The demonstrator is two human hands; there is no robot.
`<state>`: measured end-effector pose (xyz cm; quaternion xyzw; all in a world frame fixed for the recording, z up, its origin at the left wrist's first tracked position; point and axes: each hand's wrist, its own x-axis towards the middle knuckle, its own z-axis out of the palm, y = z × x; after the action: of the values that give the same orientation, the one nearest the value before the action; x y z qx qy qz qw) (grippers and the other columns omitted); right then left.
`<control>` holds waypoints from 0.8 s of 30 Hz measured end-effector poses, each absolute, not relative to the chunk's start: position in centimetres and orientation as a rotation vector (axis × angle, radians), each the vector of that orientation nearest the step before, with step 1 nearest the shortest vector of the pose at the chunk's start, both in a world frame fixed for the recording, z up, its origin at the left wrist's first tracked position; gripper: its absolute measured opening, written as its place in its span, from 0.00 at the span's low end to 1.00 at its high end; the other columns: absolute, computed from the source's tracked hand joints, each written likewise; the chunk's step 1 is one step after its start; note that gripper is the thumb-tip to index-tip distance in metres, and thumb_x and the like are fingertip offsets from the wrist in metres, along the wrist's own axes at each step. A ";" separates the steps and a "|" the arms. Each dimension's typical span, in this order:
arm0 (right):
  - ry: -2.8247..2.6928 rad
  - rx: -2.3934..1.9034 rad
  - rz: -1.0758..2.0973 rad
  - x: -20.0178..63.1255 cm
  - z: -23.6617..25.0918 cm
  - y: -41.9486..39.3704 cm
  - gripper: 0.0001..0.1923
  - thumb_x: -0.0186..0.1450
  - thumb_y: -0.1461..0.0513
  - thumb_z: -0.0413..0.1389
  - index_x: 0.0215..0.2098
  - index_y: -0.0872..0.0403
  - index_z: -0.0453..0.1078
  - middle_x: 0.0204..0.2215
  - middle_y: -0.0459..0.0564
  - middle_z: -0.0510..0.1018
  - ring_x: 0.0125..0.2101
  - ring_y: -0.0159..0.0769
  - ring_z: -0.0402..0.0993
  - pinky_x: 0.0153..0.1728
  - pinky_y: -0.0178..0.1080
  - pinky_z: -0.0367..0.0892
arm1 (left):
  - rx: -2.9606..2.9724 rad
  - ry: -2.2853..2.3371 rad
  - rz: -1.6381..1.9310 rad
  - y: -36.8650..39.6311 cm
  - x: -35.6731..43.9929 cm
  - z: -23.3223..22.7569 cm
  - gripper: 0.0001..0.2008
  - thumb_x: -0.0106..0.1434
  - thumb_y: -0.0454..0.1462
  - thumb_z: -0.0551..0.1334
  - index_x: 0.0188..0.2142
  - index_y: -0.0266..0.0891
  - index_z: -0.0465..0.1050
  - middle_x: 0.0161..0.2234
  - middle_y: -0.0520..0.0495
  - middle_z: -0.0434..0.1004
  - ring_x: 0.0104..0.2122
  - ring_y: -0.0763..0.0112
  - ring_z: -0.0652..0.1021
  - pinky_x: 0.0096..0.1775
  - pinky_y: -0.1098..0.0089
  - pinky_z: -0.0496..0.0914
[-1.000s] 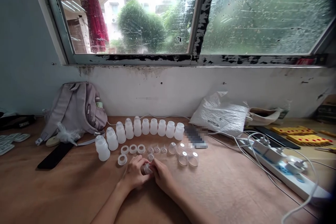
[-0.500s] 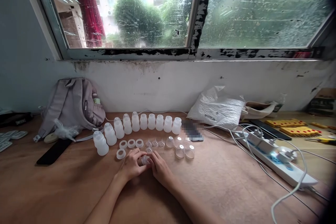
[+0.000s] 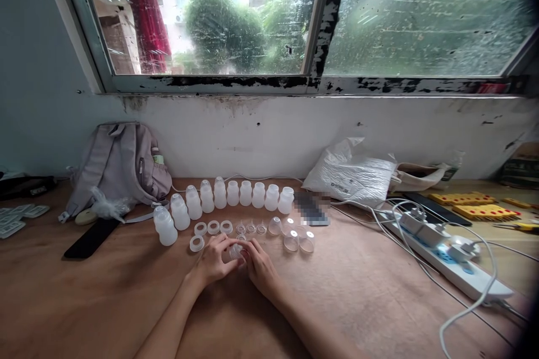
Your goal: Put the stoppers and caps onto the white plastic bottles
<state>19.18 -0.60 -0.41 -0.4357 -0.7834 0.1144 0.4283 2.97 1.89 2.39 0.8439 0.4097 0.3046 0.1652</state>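
Note:
My left hand [image 3: 215, 258] is closed around a small translucent bottle collar ring [image 3: 235, 251] with a ribbed side. My right hand [image 3: 260, 267] pinches the same piece from the other side, its fingertips partly hiding it. Just beyond my fingers lie several clear bottle nipples [image 3: 251, 229]. Several loose collar rings [image 3: 226, 231] are left of these, and several clear dome caps [image 3: 291, 241] stand to the right. Behind them curves a row of frosted baby bottles: those on the left are topped with caps [image 3: 181, 214], while those on the right [image 3: 259, 196] have open necks.
A black phone [image 3: 90, 240] and a grey backpack [image 3: 122, 168] are at the left. On the right lie a white power strip [image 3: 455, 263] with trailing cables, a silvery plastic bag [image 3: 351, 171] and yellow parts [image 3: 486, 212]. A partly blurred phone [image 3: 315, 217] lies behind the caps.
The view has shifted slightly, so everything sits a little further right. Both hands stay on the collar ring, with only small shifts of the fingers.

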 end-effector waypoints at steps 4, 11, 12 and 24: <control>-1.957 -1.068 0.300 19.3 -0.3 -0.5 0.17 0.64 0.68 0.40 0.48 0.50 0.60 0.33 0.50 0.66 0.30 0.32 0.67 0.31 0.34 0.66 | 2.440 1.173 0.808 1.9 2.8 2.7 0.17 0.52 0.41 0.60 0.43 0.46 0.68 0.32 0.50 0.67 0.33 0.67 0.69 0.38 0.67 0.64; -1.919 -1.096 0.212 21.0 0.0 0.4 0.14 0.64 0.66 0.42 0.46 0.50 0.62 0.35 0.51 0.69 0.33 0.34 0.69 0.35 0.36 0.66 | 2.541 1.198 0.686 2.1 1.8 2.9 0.16 0.53 0.41 0.58 0.43 0.45 0.68 0.37 0.48 0.71 0.38 0.63 0.69 0.45 0.62 0.59; -1.886 -1.145 0.188 21.3 -0.2 0.7 0.14 0.64 0.65 0.43 0.46 0.50 0.61 0.36 0.51 0.69 0.33 0.34 0.69 0.35 0.36 0.66 | 2.549 1.221 0.681 2.2 1.6 2.8 0.15 0.53 0.41 0.58 0.42 0.44 0.68 0.37 0.48 0.71 0.39 0.63 0.69 0.46 0.61 0.58; -1.830 -1.544 0.108 22.0 -1.5 2.2 0.10 0.58 0.66 0.48 0.40 0.54 0.60 0.32 0.51 0.72 0.35 0.39 0.70 0.37 0.41 0.64 | 2.519 1.780 0.796 3.7 0.8 0.4 0.17 0.51 0.40 0.58 0.42 0.43 0.66 0.50 0.43 0.62 0.51 0.57 0.61 0.52 0.54 0.48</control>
<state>22.03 2.19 -1.47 -0.6000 -0.7112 0.0419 0.3639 0.78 3.71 0.39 0.7905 0.5588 0.2497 -0.0218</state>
